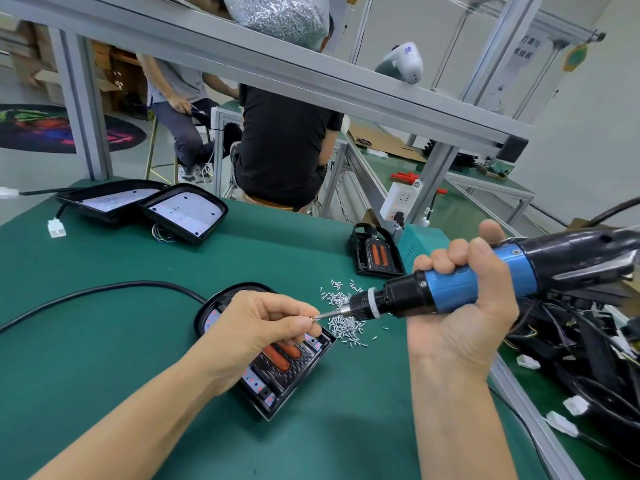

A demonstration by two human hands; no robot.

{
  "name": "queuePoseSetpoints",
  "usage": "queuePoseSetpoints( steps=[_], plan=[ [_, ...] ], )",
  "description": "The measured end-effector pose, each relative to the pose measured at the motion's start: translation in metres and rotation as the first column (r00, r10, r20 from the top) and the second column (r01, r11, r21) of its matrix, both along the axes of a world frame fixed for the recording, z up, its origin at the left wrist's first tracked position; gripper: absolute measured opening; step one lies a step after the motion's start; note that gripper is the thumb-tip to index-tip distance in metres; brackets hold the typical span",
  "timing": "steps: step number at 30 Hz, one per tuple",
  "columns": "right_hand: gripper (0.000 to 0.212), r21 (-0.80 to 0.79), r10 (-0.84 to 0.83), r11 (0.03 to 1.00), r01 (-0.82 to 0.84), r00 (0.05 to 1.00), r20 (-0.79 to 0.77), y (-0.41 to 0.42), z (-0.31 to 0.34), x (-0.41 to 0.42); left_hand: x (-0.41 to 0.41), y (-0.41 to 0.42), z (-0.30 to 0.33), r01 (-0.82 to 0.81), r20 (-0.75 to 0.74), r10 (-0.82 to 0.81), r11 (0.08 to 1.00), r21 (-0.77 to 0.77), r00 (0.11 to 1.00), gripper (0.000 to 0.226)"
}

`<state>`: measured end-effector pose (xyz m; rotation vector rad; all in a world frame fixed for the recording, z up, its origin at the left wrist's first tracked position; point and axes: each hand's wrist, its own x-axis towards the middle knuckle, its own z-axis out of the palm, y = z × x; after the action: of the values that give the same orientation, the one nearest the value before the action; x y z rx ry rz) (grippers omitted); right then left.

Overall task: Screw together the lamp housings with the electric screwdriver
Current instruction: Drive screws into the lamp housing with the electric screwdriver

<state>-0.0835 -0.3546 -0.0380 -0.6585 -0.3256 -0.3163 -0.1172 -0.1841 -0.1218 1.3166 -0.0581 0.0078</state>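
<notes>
On the head view, I see my right hand (464, 292) wrapped tight around the blue screwdriver (450, 289), palm up, bit pointing left. My left hand (263, 323) pinches a screw (313, 318) at the bit tip, hovering over the housing (277, 368) lying on the green table (104, 341). Loose screws (343, 317) lie beside it.

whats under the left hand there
Under the left hand lies an open black lamp housing on the green mat, with two orange-red strips and small red dots showing. The hand covers the housing's middle, so that part cannot be seen.
</notes>
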Motion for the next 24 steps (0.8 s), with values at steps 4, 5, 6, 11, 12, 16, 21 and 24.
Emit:
queuePoseSetpoints(
  steps=[4, 5, 6, 11, 12, 16, 21, 24],
  plan=[
    [0.024, -0.01, -0.006, 1.0, 0.006, 1.0, 0.0, -0.001, -0.001, 0.0, 0.001, -0.002, -0.001, -0.006, 0.01, 0.006, 1.0, 0.012, 1.0, 0.012],
    [0.025, -0.01, -0.01, 1.0, 0.01, 1.0, 0.001, -0.002, -0.002, 0.0, 0.001, -0.002, -0.001, 0.0, 0.01, 0.0, 1.0, 0.015, 1.0, 0.013],
    [0.025, -0.01, -0.015, 1.0, 0.015, 1.0, 0.002, -0.002, -0.002, 0.001, 0.001, -0.002, -0.001, 0.01, 0.005, -0.01, 1.0, 0.019, 1.0, 0.014],
    [0.027, -0.018, -0.031, 0.999, 0.031, 0.999, 0.007, -0.003, -0.005, 0.002, 0.003, -0.004, 0.006, 0.075, -0.002, -0.076, 0.969, 0.234, 0.997, 0.019],
    [0.027, -0.022, -0.036, 0.999, 0.037, 0.999, 0.011, -0.004, -0.006, 0.002, 0.005, -0.004, 0.008, 0.062, -0.005, -0.063, 0.956, 0.288, 0.998, 0.017],
    [0.028, -0.064, -0.1, 0.993, 0.103, 0.994, 0.044, -0.009, -0.012, 0.006, 0.013, 0.002, 0.005, -0.148, 0.069, 0.131, 0.857, 0.493, 0.989, 0.013],
    [0.032, -0.168, -0.17, 0.97, 0.174, 0.985, 0.035, -0.003, -0.032, 0.013, 0.017, -0.001, -0.009, -0.154, 0.063, 0.142, 0.86, 0.486, 0.988, 0.015],
    [0.032, -0.211, -0.174, 0.962, 0.175, 0.985, 0.024, 0.004, -0.045, 0.018, 0.02, -0.008, -0.018, -0.168, 0.128, 0.112, 0.76, 0.628, 0.985, 0.019]
  ],
)
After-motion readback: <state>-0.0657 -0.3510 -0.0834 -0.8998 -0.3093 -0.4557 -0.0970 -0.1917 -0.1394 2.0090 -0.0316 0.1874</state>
